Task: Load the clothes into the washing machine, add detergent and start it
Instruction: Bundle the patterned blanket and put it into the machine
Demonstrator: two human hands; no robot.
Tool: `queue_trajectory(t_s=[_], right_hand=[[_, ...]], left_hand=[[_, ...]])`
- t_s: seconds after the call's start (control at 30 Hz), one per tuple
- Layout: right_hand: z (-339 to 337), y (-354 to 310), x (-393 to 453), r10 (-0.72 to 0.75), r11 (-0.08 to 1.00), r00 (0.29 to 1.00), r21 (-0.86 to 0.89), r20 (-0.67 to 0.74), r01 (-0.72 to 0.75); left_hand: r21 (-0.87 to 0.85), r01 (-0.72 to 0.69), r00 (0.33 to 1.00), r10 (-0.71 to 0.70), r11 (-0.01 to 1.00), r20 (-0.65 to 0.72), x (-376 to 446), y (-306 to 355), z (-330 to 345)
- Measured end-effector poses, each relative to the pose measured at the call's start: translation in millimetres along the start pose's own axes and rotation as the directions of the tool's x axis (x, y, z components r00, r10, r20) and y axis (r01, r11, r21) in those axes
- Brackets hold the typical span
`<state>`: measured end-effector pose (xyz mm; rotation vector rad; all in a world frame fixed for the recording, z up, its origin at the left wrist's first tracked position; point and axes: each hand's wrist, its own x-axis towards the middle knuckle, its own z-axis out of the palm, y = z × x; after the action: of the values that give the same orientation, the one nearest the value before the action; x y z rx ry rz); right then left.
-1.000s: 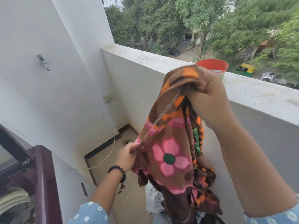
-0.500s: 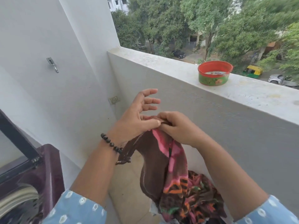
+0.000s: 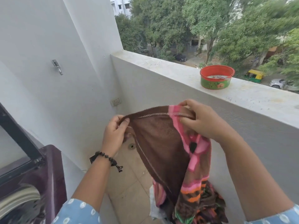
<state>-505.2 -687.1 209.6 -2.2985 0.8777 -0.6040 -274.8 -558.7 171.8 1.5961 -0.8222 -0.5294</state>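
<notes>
Loading step: left hand (image 3: 113, 135) and right hand (image 3: 202, 122) each grip the towel (image 3: 163, 151) hem, pinched tight. Next, likely swing left into washing machine (image 3: 32, 183).

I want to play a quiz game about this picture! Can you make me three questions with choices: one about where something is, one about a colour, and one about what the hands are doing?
1. Where is the bowl?
A. on the ledge
B. on the floor
C. on the washer

2. What colour is the washer?
A. white
B. dark purple
C. yellow

3. What are the hands doing?
A. hanging loose
B. both gripping the cloth
C. only one holds it

Answers:
1 A, it stands on the balcony wall's flat top.
2 B, its body at lower left is dark purple.
3 B, the left hand and right hand each pinch the cloth's top edge, stretched between them.
</notes>
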Motion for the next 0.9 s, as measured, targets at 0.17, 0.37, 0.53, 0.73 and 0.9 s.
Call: queue_trajectory(t_s=[0.17, 0.37, 0.53, 0.73, 0.9], right_hand=[[34, -27, -5, -0.114, 0.99, 0.981, 0.1, 0.158, 0.098], [48, -36, 4, -0.207, 0.965, 0.978, 0.155, -0.029, 0.209], [25, -45, 8, -0.222, 0.959, 0.971, 0.159, -0.093, 0.235], [30, -57, 6, -0.289, 0.938, 0.957, 0.196, -0.007, 0.285], [35, -63, 1, -0.306, 0.923, 0.952, 0.247, 0.0, 0.296]], left_hand=[[0.094, -0.304, 0.929, 0.273, 0.948, 0.248, -8, 56, 22], [-0.058, -0.31, 0.928, 0.315, 0.949, 0.198, -17, 55, 41], [0.048, -0.174, 0.937, 0.15, 0.984, 0.316, -29, 16, 42], [0.07, -0.192, 0.981, 0.188, 0.979, 0.058, -29, 7, 56], [0.393, -0.228, 0.973, 0.223, 0.891, 0.059, -23, -9, 50]])
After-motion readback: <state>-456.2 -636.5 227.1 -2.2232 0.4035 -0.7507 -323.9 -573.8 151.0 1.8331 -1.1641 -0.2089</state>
